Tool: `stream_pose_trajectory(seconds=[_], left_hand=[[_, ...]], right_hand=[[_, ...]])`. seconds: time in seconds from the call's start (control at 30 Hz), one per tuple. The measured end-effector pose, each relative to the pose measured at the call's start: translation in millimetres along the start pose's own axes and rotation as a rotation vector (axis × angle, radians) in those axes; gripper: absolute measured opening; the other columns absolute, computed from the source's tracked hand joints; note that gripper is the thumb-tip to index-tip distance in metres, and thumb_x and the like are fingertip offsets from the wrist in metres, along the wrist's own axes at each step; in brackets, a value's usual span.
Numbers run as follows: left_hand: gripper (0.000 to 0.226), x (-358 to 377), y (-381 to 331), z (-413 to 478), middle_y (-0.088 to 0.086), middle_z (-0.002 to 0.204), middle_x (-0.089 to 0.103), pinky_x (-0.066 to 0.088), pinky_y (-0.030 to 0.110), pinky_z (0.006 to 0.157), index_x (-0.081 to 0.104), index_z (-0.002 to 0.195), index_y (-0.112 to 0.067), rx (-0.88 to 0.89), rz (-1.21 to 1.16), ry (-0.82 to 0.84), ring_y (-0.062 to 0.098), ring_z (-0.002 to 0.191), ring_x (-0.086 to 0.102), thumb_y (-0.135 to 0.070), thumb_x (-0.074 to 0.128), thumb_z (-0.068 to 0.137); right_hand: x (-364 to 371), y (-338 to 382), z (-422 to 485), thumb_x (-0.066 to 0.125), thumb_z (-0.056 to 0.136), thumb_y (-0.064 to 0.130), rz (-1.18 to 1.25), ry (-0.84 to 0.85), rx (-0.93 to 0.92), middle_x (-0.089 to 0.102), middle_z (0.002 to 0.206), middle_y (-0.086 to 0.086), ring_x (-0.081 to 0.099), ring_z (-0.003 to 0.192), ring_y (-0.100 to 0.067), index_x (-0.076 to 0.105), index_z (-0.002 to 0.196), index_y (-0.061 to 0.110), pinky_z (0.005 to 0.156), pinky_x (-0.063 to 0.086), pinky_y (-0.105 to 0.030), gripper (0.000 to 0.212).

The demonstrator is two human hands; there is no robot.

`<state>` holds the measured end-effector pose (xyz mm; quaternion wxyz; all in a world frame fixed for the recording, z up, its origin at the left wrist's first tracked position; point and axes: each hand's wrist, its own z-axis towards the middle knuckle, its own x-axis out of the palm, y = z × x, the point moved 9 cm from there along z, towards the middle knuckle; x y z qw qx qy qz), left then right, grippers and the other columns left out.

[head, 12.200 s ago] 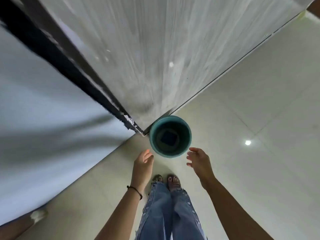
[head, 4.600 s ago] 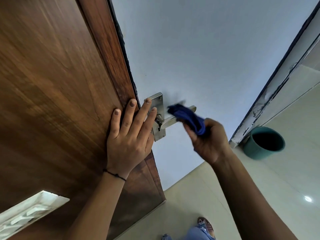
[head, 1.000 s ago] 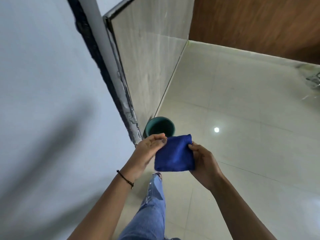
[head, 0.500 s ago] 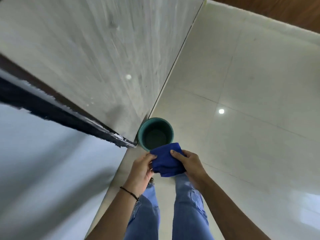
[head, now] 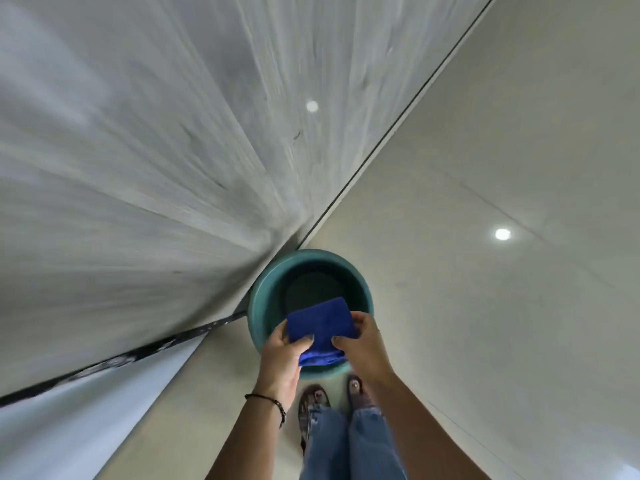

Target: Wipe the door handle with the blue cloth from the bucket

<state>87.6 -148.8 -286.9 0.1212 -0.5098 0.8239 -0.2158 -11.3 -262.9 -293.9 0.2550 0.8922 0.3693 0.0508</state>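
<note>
Jeans and sandalled feet [head: 313, 403] at the bottom of the view, toes just short of the bucket.

Left hand [head: 282, 358] and right hand [head: 363, 348] both pinch the blue cloth [head: 320, 323]. Left fingers curl over its near-left edge, right fingers are closed on its near-right edge, thumbs on top. Neither hand holds anything else.

The cloth is folded into a rough rectangle and held over the near half of the teal bucket [head: 258, 306]. Far corner sits over the dark interior, bunched fold hangs at the near rim. Can't tell if it touches the rim. Long axis runs roughly left to right between the hands; flat face tilts up toward the camera, free edge points away, into the bucket.

Judgement: step in hand looks like putting the cloth in the bucket. To do it well, centre it over the opening first, lower it past the rim, release both pinches together so it lands flat and doesn't drape over the edge.

Bucket stands on the pale tiled floor [head: 485, 306], tight against the base of the grey wall panel [head: 156, 150]. Door handle not in view.
</note>
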Motion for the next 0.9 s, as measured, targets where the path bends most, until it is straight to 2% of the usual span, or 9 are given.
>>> stream_pose_trajectory(seconds=[0.1, 0.17, 0.23, 0.37, 0.5, 0.6, 0.7, 0.77, 0.9], left_hand=[[0.042, -10, 36, 92, 0.021, 0.107, 0.068, 0.050, 0.048, 0.092, 0.059, 0.117, -0.001, -0.011, 0.061, -0.114, 0.036, 0.097, 0.064, 0.018, 0.047, 0.082], [0.044, -15, 57, 146, 0.019, 0.102, 0.067, 0.051, 0.041, 0.084, 0.061, 0.109, -0.003, -0.021, 0.093, -0.151, 0.030, 0.090, 0.063, 0.022, 0.043, 0.077], [0.045, -22, 77, 198, 0.020, 0.102, 0.066, 0.050, 0.038, 0.081, 0.061, 0.101, -0.006, -0.010, 0.122, -0.217, 0.028, 0.089, 0.061, 0.024, 0.040, 0.075], [0.051, -26, 97, 254, 0.019, 0.119, 0.061, 0.049, 0.043, 0.096, 0.053, 0.124, 0.002, 0.001, 0.186, -0.342, 0.034, 0.107, 0.059, 0.020, 0.034, 0.080], [0.050, -26, 113, 281, 0.023, 0.125, 0.058, 0.047, 0.031, 0.089, 0.049, 0.132, 0.002, -0.043, 0.239, -0.370, 0.034, 0.115, 0.055, 0.018, 0.035, 0.086], [0.059, -28, 100, 265, 0.021, 0.133, 0.054, 0.041, 0.031, 0.101, 0.043, 0.139, -0.001, 0.022, 0.274, -0.418, 0.031, 0.122, 0.052, 0.019, 0.039, 0.084], [0.057, -23, 79, 216, 0.016, 0.136, 0.052, 0.040, 0.028, 0.101, 0.042, 0.139, -0.003, 0.076, 0.251, -0.367, 0.027, 0.123, 0.052, 0.018, 0.042, 0.086], [0.044, -19, 61, 167, 0.013, 0.130, 0.058, 0.042, 0.025, 0.094, 0.050, 0.133, -0.005, 0.119, 0.195, -0.302, 0.019, 0.111, 0.056, 0.009, 0.047, 0.091], [0.024, -32, 13, 37, 0.010, 0.118, 0.065, 0.051, 0.037, 0.092, 0.060, 0.109, -0.018, 0.210, 0.066, -0.265, 0.017, 0.101, 0.062, -0.001, 0.051, 0.095]], right_hand=[[26, -31, 89, 0.046, 0.078, -0.012, -0.056, -0.039, 0.017, 0.058, 0.105, -0.006, 0.058, 0.088, -0.020, 0.042, 0.129, 0.007, 0.068, 0.048, -0.023, 0.055], [39, -52, 141, 0.042, 0.076, -0.013, -0.067, -0.098, 0.040, 0.061, 0.117, -0.014, 0.060, 0.104, -0.030, 0.042, 0.134, 0.008, 0.088, 0.051, -0.037, 0.062], [54, -74, 190, 0.040, 0.078, -0.015, -0.058, -0.141, 0.070, 0.058, 0.128, -0.021, 0.057, 0.115, -0.036, 0.042, 0.135, 0.007, 0.101, 0.045, -0.044, 0.061], [66, -102, 245, 0.038, 0.085, -0.018, -0.017, -0.183, 0.141, 0.051, 0.137, -0.021, 0.050, 0.126, -0.035, 0.043, 0.137, 0.002, 0.109, 0.039, -0.042, 0.055], [77, -115, 274, 0.036, 0.090, -0.012, -0.141, -0.142, 0.130, 0.053, 0.137, -0.020, 0.051, 0.125, -0.033, 0.046, 0.137, 0.005, 0.107, 0.040, -0.040, 0.051], [73, -110, 264, 0.035, 0.087, -0.013, -0.144, -0.146, 0.111, 0.055, 0.134, -0.018, 0.053, 0.123, -0.033, 0.048, 0.135, 0.005, 0.106, 0.042, -0.040, 0.053], [66, -85, 213, 0.036, 0.082, -0.014, -0.088, -0.139, 0.056, 0.057, 0.129, -0.016, 0.054, 0.119, -0.029, 0.052, 0.129, 0.008, 0.106, 0.042, -0.041, 0.054], [59, -62, 165, 0.038, 0.084, -0.012, -0.036, -0.097, 0.014, 0.060, 0.121, -0.009, 0.056, 0.111, -0.022, 0.057, 0.122, 0.012, 0.102, 0.046, -0.042, 0.049], [53, -8, 41, 0.039, 0.090, -0.009, 0.072, 0.019, -0.025, 0.064, 0.102, -0.003, 0.062, 0.093, -0.017, 0.063, 0.110, 0.011, 0.081, 0.054, -0.037, 0.038]])
